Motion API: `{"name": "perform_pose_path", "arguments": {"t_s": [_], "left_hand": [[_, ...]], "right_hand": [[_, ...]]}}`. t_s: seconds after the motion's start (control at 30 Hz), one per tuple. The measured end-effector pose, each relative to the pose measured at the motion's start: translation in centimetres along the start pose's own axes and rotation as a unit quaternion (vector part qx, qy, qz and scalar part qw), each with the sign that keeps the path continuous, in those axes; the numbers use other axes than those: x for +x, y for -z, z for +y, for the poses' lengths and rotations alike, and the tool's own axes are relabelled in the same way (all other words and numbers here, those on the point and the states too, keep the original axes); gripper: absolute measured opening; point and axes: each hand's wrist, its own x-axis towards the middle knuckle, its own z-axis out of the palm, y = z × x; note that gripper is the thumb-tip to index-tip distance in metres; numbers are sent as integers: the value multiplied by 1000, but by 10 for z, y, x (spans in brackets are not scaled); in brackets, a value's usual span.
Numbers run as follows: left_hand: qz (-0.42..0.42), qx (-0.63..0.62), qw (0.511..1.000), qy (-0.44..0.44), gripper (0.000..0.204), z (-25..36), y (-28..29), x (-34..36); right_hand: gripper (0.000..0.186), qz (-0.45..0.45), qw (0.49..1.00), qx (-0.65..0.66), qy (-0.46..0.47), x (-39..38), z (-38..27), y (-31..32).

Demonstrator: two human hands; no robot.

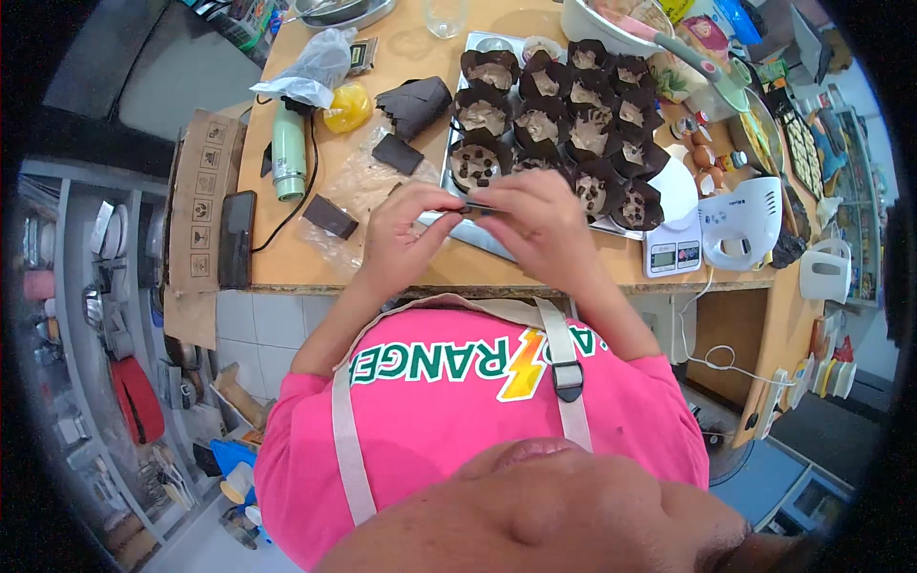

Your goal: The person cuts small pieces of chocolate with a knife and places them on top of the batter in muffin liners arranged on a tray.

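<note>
Over the near edge of the muffin tray, my left hand (413,227) and my right hand (540,225) meet, thumbs and fingertips pinching a small dark piece of chocolate (469,207) between them. Behind them sits the metal tray (456,143), holding several dark paper cups filled with brown batter (538,126). Dark chunks dot the batter in a front-left cup (475,164) and in front-right cups (634,207). My hands partly cover the front row. To the left, two dark chocolate slabs (396,153) lie on crumpled clear plastic (358,180).
Left on the table are a green bottle (288,151), a black phone (237,239), a yellow bundle (348,108) and stacked dark liners (416,103). A kitchen scale (671,254), white hand mixer (745,225) and eggs (703,157) stand right. A large bowl (585,27) is behind.
</note>
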Motion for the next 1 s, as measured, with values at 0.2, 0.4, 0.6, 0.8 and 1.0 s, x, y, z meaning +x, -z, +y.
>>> {"name": "perform_pose_path", "arguments": {"t_s": [0.2,0.4,0.6,0.8,1.0], "left_hand": [[-7,-87,993,74,16,-8,-4,-13],[-30,-171,973,151,15,-14,-1,-20],[6,-166,980,104,15,-19,10,-24],[35,-161,980,115,18,-16,17,-32],[38,-95,993,59,19,-27,22,-33]], "right_hand": [[21,-8,999,40,-12,-17,3,-22],[14,7,997,-20,74,-11,6,-21],[23,15,993,-119,14,11,33,-10],[28,-78,977,-197,-3,21,41,-25],[28,-78,975,-206,-8,27,41,-26]]}}
